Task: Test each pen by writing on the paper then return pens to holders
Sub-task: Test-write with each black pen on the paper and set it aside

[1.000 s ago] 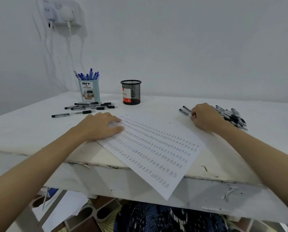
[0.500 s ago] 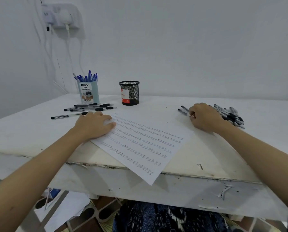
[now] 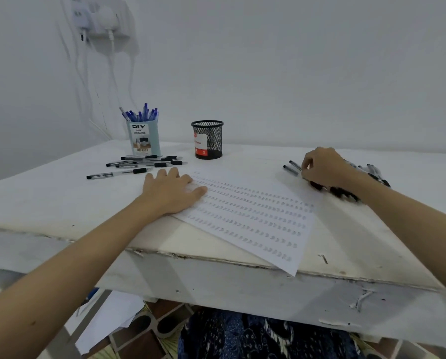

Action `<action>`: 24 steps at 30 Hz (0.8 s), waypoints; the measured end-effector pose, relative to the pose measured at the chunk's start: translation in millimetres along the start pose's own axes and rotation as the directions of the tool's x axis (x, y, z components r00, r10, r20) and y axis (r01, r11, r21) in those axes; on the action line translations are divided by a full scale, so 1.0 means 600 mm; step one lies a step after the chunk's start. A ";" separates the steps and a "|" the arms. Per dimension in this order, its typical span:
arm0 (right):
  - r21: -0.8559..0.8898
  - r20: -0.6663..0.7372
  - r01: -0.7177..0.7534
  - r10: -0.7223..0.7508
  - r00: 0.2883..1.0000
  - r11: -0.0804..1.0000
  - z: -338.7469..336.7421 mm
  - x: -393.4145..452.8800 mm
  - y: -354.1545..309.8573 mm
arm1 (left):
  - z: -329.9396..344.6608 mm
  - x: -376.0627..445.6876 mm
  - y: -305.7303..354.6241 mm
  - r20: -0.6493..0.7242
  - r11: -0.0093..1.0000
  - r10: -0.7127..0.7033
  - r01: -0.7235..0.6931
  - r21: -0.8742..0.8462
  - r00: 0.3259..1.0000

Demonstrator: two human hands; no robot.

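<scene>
The left hand (image 3: 171, 194) lies flat on the near-left part of the paper (image 3: 253, 218), fingers straight and slightly spread, pressing the sheet to the white table (image 3: 48, 200); the paper sits at an angle, rows of small marks covering it, its lower corner hanging past the table's chipped front edge; the right hand (image 3: 324, 169) rests at the paper's far-right side with fingers curled down over a heap of black pens (image 3: 346, 193), fingertips among the barrels, though whether they actually pinch one I cannot tell; two pen ends (image 3: 291, 167) stick out to the left of the knuckles, and more of the heap shows behind the wrist; across the table a second cluster of black-capped pens (image 3: 144, 163) lies loose in front of a pale blue holder (image 3: 143, 138) filled with blue pens (image 3: 141, 115); just right of that stands a black mesh holder (image 3: 208, 139) bearing a red and white label, well apart from both hands; a wall socket (image 3: 102, 19) with trailing cables hangs above.
</scene>
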State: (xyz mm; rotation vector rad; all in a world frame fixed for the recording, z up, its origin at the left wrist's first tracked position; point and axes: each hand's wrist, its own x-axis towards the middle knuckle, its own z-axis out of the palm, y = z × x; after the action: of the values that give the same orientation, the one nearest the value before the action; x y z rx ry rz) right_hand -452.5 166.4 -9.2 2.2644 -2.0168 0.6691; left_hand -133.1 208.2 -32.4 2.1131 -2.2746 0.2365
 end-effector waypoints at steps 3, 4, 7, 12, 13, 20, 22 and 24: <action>0.038 -0.017 0.045 -0.044 0.999 0.998 -0.030 0.022 -0.036 | -0.002 -0.005 -0.028 -0.018 0.984 0.070 -0.072 -0.161 0.997; 0.043 -0.025 0.071 -0.070 0.997 0.997 -0.036 0.033 -0.056 | 0.000 -0.005 -0.042 -0.021 0.967 0.097 -0.100 -0.236 0.995; 0.077 -0.023 0.146 -0.144 0.989 0.986 -0.043 0.065 -0.126 | 0.006 -0.006 -0.086 -0.021 0.914 0.191 -0.186 -0.362 0.981; 0.077 0.098 0.300 -0.307 0.947 0.951 0.015 0.113 -0.271 | 0.022 0.000 -0.144 -0.060 0.843 0.250 -0.248 -0.478 0.966; 0.072 0.130 0.345 -0.352 0.927 0.936 0.035 0.120 -0.301 | 0.025 0.001 -0.153 -0.066 0.837 0.248 -0.248 -0.488 0.967; 0.175 0.192 0.531 -0.558 0.808 0.829 0.152 0.144 -0.443 | 0.038 -0.001 -0.179 -0.060 0.806 0.232 -0.226 -0.548 0.971; 0.196 0.161 0.561 -0.591 0.791 0.804 0.174 0.148 -0.468 | 0.041 0.001 -0.181 -0.071 0.807 0.217 -0.220 -0.548 0.974; 0.212 0.139 0.564 -0.596 0.791 0.798 0.192 0.153 -0.484 | 0.044 0.003 -0.183 -0.080 0.801 0.203 -0.213 -0.559 0.976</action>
State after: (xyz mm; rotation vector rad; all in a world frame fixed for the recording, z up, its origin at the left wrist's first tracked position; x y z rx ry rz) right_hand -136.0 90.1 -9.3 2.9335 -1.2020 0.5704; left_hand -21.7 195.7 -48.1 1.5538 -2.1941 -0.3795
